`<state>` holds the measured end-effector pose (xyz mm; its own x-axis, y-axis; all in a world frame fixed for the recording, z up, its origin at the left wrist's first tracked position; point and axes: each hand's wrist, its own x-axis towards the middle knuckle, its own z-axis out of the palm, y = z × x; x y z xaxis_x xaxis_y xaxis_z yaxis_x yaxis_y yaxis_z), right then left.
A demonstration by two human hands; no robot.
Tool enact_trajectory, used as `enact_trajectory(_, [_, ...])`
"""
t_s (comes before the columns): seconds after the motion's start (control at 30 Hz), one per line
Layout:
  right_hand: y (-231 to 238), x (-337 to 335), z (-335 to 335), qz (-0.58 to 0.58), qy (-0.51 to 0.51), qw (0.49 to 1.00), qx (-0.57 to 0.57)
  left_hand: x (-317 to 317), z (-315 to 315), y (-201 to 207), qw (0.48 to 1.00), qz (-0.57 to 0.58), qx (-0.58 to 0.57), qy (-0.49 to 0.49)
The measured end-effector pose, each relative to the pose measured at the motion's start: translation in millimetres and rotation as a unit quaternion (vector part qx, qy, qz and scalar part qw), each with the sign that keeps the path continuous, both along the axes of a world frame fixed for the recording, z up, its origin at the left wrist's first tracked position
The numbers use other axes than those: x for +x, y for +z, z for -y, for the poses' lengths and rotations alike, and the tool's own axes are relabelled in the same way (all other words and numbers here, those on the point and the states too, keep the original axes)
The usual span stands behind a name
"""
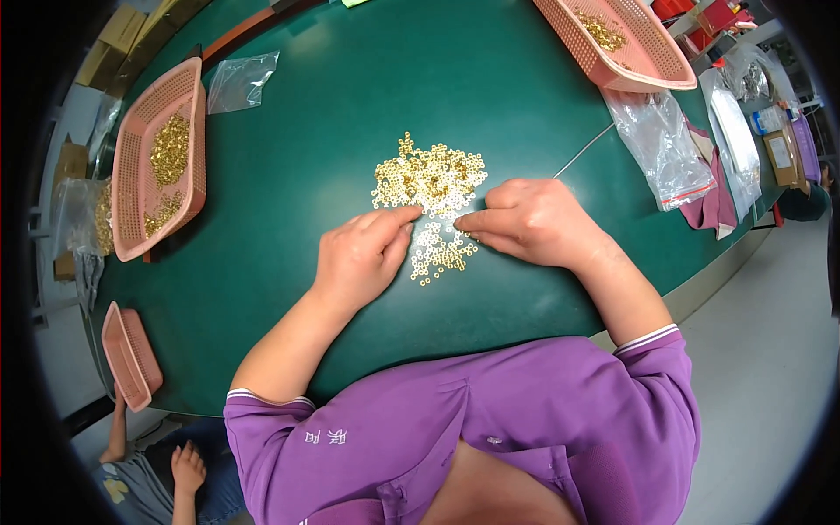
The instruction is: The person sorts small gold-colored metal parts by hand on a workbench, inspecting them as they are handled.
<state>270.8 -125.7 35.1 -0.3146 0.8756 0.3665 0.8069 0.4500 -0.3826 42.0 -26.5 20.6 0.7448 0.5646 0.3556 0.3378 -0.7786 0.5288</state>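
We've L hand & R hand low at small gold rings, facing each other; can't tell if either pinches any. Rings on green table in front of us: most heaped beyond hands, rest nearer us. Out L: pink basket w/ gold pcs, clear bag beside. Upper R: 2nd pink basket.

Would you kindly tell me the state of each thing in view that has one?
Left hand: index finger extended
Right hand: partly curled
Larger gold heap: bunched
Smaller gold group: scattered
Left large basket: partly filled
Right large basket: partly filled
Small basket: no contents visible
Left clear bag: lying flat
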Motion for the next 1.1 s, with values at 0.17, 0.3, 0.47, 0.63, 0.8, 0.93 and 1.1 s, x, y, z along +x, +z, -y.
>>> enact_trajectory(0.17, [-1, -7, 0, 0.025, -0.003, 0.999, 0.029, 0, 0, 5, 0.999, -0.026, 0.008, -0.028])
enact_trajectory(0.3, [0, -6, 0, 0.032, 0.004, 0.999, 0.030, 0, 1, 6, 0.996, -0.066, 0.043, -0.044])
enact_trajectory(0.47, [4, -2, 2, -0.006, 0.031, 0.999, 0.019, -3, -2, 3, 0.995, -0.064, 0.054, -0.062])
enact_trajectory(0.63, [5, 4, 1, -0.020, 0.040, 0.999, 0.007, 0, 0, 2, 0.997, -0.034, 0.040, -0.056])
enact_trajectory(0.8, [6, 5, 2, -0.008, 0.059, 0.998, 0.004, -3, -1, 8, 0.990, -0.103, 0.056, -0.081])
enact_trajectory(0.93, [5, 2, 3, 0.004, 0.045, 0.999, 0.007, -1, 0, 8, 0.990, -0.098, 0.063, -0.077])
enact_trajectory(1.1, [-1, -4, 1, 0.006, 0.037, 0.999, 0.019, 0, -1, -1, 0.997, -0.017, 0.032, -0.061])
